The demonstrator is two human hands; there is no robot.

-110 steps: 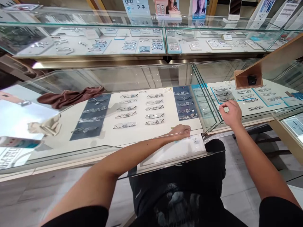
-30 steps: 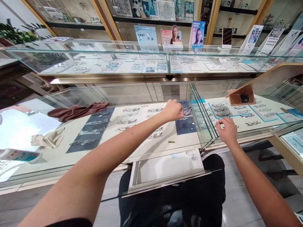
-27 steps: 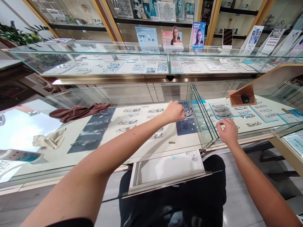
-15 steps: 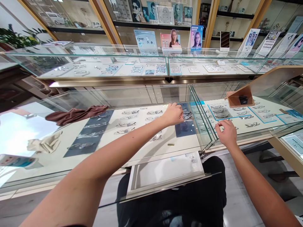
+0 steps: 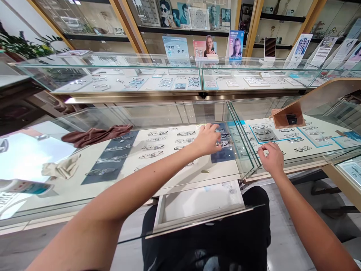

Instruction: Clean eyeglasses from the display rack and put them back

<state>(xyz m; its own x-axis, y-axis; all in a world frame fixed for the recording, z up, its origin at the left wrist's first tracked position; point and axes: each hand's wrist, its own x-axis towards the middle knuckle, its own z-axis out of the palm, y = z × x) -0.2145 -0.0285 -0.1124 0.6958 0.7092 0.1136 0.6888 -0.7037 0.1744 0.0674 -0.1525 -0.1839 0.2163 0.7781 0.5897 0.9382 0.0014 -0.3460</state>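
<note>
My left hand reaches into the open glass display case and pinches a pair of glasses over the small dark blue mat. Rows of other glasses lie on the white base to the hand's left. My right hand rests on the top glass of the neighbouring case, fingers curled, with nothing visible in them.
A pulled-out white drawer tray juts over my lap. A small gold piece lies near the case's front. A brown cloth and a beige cloth lie to the left. A wooden stand is on the right case.
My left hand went from the case's front edge up to the dark blue mat and took hold of glasses there. In the last second it lowered slightly. The right hand barely moved.
</note>
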